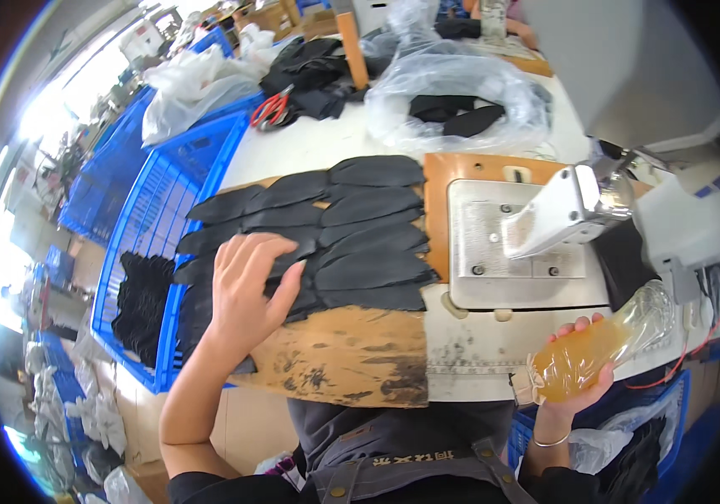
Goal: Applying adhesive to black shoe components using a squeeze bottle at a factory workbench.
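My left hand (251, 281) rests over rows of dark, leaf-shaped fabric pieces (373, 269). Its fingers are bent and its thumb stands apart from them, with nothing seen between. The pieces overlap on a stained brown board (343, 357). At the right, my right hand (583, 399) grips a plastic-wrapped bottle of amber liquid (574, 361). The bottle is tilted, its narrow, pale end pointing down left over the table's front edge, its clear wrapping bunched at the upper right. A sewing machine (566, 214) stands just beyond it, with a metal plate (478, 223) under its arm.
A blue crate (129, 349) with a stack of black pieces (146, 302) stands at the left. Farther back lie red-handled scissors (272, 109), dark cloth (314, 71) and a clear plastic bag (461, 80) holding dark pieces. Another blue crate (675, 420) sits below the table at the right.
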